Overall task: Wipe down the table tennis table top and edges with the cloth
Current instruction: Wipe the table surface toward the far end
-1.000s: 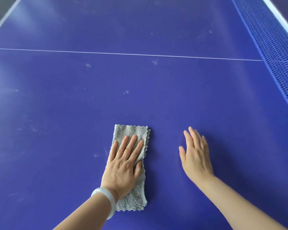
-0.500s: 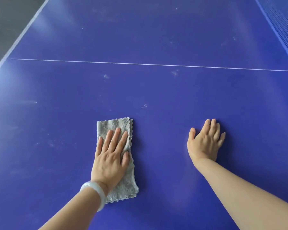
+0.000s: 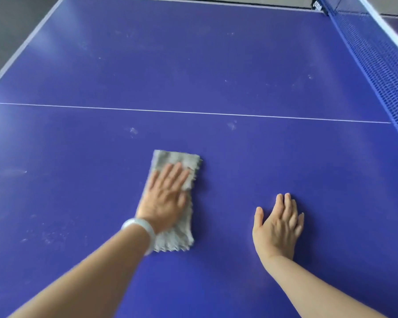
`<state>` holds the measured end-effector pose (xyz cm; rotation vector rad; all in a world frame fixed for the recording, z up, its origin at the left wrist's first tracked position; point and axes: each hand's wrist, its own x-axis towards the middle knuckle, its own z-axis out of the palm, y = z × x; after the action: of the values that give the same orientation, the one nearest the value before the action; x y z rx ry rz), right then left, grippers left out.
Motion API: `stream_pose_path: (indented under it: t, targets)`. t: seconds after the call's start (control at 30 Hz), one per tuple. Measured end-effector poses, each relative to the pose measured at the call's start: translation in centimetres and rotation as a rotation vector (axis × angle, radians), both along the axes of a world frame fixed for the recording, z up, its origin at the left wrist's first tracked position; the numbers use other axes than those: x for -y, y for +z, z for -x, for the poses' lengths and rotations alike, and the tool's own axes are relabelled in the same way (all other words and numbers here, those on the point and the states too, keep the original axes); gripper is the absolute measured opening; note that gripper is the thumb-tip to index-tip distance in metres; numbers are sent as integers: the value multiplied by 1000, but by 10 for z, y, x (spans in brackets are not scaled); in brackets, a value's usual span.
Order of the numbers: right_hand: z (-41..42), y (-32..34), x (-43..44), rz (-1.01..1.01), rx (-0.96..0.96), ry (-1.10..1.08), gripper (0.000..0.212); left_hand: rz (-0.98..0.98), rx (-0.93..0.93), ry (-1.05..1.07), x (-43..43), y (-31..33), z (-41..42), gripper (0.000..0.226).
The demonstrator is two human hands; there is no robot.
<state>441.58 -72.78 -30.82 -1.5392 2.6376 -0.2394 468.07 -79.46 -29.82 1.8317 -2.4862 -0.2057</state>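
Ahead of the cloth (image 3: 176,160) under the left hand (image 3: 164,196), the blue tabletop (image 3: 193,65) runs flat past the white line (image 3: 193,112) to the far edge, and leftward to the side edge. The net (image 3: 377,65) stands upright along the right side and blocks that way. The right hand (image 3: 278,228) lies flat to the cloth's right, with a strip of bare surface between them.

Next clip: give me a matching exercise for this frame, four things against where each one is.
Things:
1. cloth
2. right hand
3. net
4. bracelet

Places:
a. round a wrist
b. flat on the bare table top
c. under the left hand
d. along the right side of the view

Pairs: 1-c, 2-b, 3-d, 4-a.
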Motion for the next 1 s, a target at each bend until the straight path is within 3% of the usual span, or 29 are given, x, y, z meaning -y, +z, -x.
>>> stream_pose_path:
  t: [0.13,0.3,0.43,0.6,0.67,0.8,0.93,1.0]
  targets:
    - [-1,-1,0,7,-30,7,65,25,-25,189,-17,-3,-6,62]
    - [-5,1,1,11,-41,5,64,-25,-114,-227,-65,-10,87,61]
    - [-5,2,0,23,-43,8,72,-56,-25,-430,-18,-6,79,58]
    - [-5,5,-1,7,11,5,67,-43,-26,-59,17,-3,53,59]
    - [1,7,-3,42,84,-10,57,-40,-49,-68,13,-6,57,59]
    - [15,17,8,62,271,3,57,-51,-61,-75,14,-7,57,60]
    - [9,22,77,1,92,288,60,-54,-72,-67,14,-6,57,59]
    - [1,18,108,-57,61,259,60,-57,-83,-61,14,-3,57,59]
